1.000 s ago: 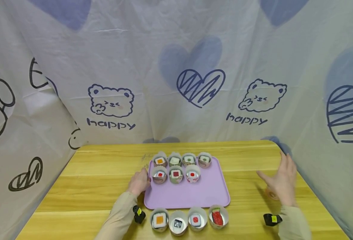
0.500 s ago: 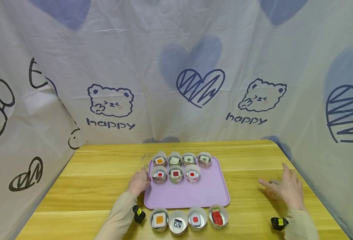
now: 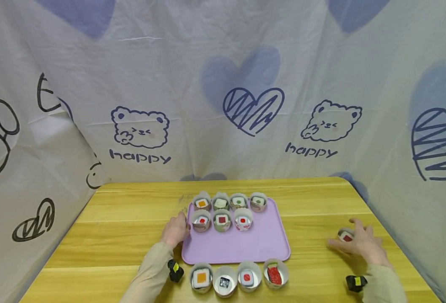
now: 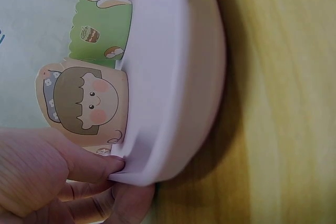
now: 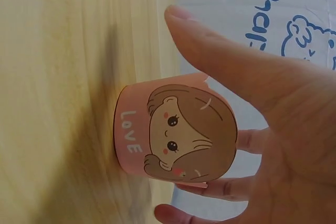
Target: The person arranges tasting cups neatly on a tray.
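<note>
Since a second ago, my right hand (image 3: 364,244) has come down lower by the pink cup (image 5: 176,132). My thumb and fingers are spread apart, with the cup between them, and my thumb isn't touching it. I can't tell if my other fingers are. The cup stands on the right side of the yellow table (image 3: 124,227) and has a white and dark red block (image 3: 346,237) in it. My left hand (image 3: 176,230) pinches the left edge of the purple tray (image 3: 238,248). Seven cups (image 3: 222,219) sit on its far part, and four more cups (image 3: 224,282) stand in a row just on its near side.
</note>
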`<state>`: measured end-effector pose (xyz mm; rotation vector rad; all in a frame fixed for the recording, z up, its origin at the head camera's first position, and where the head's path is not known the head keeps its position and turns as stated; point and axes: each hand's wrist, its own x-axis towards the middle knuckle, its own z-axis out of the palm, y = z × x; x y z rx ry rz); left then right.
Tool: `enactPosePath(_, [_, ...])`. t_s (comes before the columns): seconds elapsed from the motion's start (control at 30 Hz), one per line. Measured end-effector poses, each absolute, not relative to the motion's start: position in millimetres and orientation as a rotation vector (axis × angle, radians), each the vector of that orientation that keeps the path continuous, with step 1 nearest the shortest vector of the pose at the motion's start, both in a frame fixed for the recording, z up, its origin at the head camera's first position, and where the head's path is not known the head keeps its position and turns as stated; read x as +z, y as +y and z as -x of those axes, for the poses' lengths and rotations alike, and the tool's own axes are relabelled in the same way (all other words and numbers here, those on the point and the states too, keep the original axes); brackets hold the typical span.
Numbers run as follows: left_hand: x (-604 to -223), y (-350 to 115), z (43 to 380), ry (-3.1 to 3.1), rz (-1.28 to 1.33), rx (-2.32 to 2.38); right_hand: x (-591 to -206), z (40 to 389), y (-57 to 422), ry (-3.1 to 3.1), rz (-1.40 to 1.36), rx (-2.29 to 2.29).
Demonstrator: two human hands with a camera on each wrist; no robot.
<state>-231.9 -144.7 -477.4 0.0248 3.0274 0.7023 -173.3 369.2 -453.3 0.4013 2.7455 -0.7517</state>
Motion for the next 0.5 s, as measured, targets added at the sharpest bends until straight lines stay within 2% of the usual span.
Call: enactPosePath(0.5, [-478.3,-144.4,231.9,3.026,-0.020,0.710,-460.6,176.0,375.2,2.728,-0.306,-0.820])
